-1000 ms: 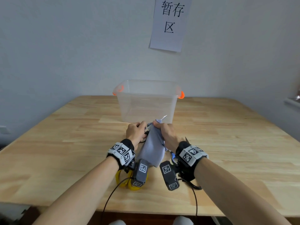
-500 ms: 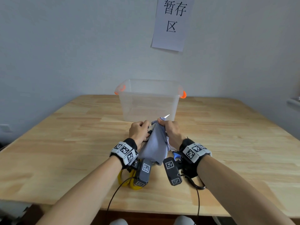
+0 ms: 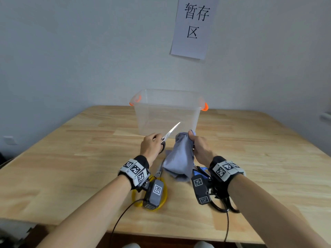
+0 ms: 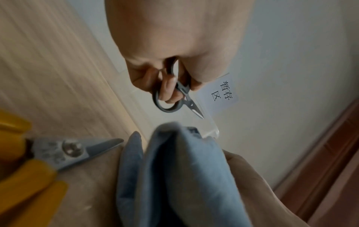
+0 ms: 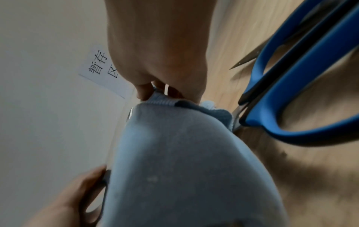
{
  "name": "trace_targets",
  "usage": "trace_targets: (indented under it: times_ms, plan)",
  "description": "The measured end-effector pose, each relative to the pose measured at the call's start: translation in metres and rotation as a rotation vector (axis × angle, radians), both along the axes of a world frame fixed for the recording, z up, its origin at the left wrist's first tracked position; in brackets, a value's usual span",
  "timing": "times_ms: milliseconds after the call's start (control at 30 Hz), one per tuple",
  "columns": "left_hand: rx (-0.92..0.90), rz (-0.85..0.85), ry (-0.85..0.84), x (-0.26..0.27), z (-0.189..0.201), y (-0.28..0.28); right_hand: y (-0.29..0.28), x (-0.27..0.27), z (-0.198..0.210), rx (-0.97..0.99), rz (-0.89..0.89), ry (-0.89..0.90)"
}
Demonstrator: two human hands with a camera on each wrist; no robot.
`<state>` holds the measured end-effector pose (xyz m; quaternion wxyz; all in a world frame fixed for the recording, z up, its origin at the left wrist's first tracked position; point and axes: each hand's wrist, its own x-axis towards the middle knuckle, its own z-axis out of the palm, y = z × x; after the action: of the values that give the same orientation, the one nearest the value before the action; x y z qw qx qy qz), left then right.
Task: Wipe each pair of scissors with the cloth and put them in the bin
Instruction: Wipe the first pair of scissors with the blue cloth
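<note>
My left hand (image 3: 151,144) grips a small pair of grey-handled scissors (image 3: 168,135) (image 4: 174,98), blades closed and pointing up toward the clear bin (image 3: 166,111). Beside it, my right hand (image 3: 198,145) pinches the top of a hanging blue-grey cloth (image 3: 180,158) (image 5: 184,161) (image 4: 184,176), apart from the blades. Yellow-handled scissors (image 3: 157,181) (image 4: 38,161) lie on the table under my left wrist. Blue-handled scissors (image 3: 201,171) (image 5: 301,92) lie under my right wrist, partly hidden by the cloth.
The bin with orange handles stands at the back middle of the wooden table (image 3: 71,158), against the wall. A paper sign (image 3: 194,27) hangs on the wall above it. A black loop (image 3: 223,206) shows under my right wrist.
The grey scissors have come out of the cloth to the left. Earlier my right hand held the cloth wrapped around the blades; now the blades are bare and the hands are apart.
</note>
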<state>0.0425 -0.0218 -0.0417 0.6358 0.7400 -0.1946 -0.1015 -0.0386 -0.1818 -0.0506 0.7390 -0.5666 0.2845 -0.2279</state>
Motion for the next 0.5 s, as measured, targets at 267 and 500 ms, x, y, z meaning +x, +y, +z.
trace_targets:
  times_ms: [267, 500]
  plan:
    - [0.063, -0.06, 0.057, -0.014, 0.009, -0.004, 0.022, -0.002, -0.003, -0.135, 0.2, 0.015]
    - [0.134, -0.144, 0.064, -0.018, 0.003, -0.013, 0.027, -0.004, -0.008, -0.101, 0.237, -0.072]
